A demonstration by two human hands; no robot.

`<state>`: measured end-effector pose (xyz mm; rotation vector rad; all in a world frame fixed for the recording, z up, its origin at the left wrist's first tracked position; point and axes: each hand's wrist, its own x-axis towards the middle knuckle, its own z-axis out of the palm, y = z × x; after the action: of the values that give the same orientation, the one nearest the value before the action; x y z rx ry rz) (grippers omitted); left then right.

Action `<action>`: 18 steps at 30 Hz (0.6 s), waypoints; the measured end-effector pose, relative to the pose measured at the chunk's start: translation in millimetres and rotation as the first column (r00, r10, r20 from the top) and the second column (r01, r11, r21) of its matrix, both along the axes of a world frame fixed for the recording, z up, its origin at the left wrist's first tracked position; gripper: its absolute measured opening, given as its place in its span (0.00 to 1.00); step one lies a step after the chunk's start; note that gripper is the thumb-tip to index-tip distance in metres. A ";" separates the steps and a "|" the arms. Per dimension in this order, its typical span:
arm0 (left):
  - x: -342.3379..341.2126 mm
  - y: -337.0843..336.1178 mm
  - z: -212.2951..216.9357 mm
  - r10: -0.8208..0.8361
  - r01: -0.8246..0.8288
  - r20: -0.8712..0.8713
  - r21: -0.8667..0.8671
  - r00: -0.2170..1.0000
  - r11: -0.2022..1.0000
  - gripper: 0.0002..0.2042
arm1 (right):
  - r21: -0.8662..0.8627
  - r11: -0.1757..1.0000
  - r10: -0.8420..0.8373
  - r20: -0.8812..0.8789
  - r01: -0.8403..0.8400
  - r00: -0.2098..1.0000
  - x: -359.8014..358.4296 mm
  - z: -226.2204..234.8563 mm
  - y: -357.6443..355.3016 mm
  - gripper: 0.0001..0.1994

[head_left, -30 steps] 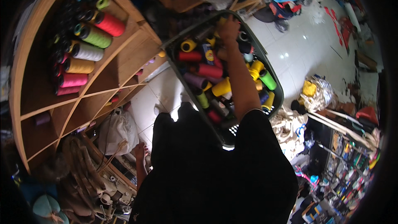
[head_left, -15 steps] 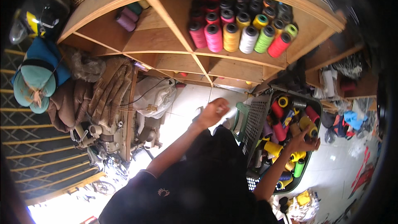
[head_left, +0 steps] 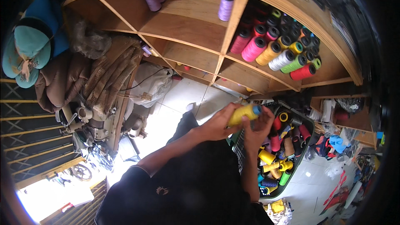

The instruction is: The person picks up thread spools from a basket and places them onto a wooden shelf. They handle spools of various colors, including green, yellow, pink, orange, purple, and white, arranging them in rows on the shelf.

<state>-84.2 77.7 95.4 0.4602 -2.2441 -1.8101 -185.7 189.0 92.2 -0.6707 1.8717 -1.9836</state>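
A yellow thread spool (head_left: 238, 116) with a blue end is held up in front of my body, between both hands. My left hand (head_left: 218, 125) is wrapped round its left side. My right hand (head_left: 259, 128) grips the end with the blue cap, thumb pressed along the thread. Below and to the right of my right forearm stands a dark plastic basket (head_left: 301, 162), full of loose spools in yellow, red, pink, brown and green. Ahead, a wooden shelf (head_left: 179, 35) holds upright spools: a packed group with a pink spool (head_left: 254, 49) in front, and a lone purple spool (head_left: 226, 7) in the compartment left of it.
Left of me hang a teal cap (head_left: 31, 41) and brown padded cloth (head_left: 62, 79), near a sewing machine (head_left: 98, 127). A white sack (head_left: 150, 85) lies by the shelf's foot. Crumpled cloth and bags (head_left: 333, 143) litter the tiled floor at right.
My right hand has risen from over the basket, and my left hand has moved right to meet it at the yellow spool. The view has swung, showing more of the left shelf compartments.
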 end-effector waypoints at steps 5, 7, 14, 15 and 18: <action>33.2 -41.0 -1.3 0.256 -0.259 -0.061 -0.041 0.965 0.965 0.33 | 0.181 0.919 0.347 0.045 -0.350 0.937 27.8 20.2 -61.4 0.35; 42.0 -55.3 -6.3 0.268 -0.275 -0.098 -0.063 0.958 0.959 0.33 | 0.105 0.925 0.367 0.012 -0.366 0.930 41.9 11.2 -83.7 0.34; 59.0 -115.1 0.1 0.378 -0.408 -0.200 -0.136 0.904 0.903 0.32 | 0.092 0.958 0.285 -0.186 -0.273 0.940 57.1 4.3 -164.2 0.30; 58.3 -129.2 -2.1 0.406 -0.441 -0.205 -0.171 0.891 0.881 0.31 | 0.082 0.961 0.276 -0.199 -0.265 0.940 58.5 5.7 -178.7 0.29; 44.0 -168.8 1.2 0.484 -0.549 -0.283 -0.230 0.828 0.804 0.29 | -0.082 0.971 0.227 0.021 -0.224 0.974 57.8 18.1 -223.0 0.28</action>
<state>-40.2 -91.2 96.6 0.7024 -1.9434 -1.1533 -127.8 -34.0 110.3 -0.8320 1.6261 -1.9176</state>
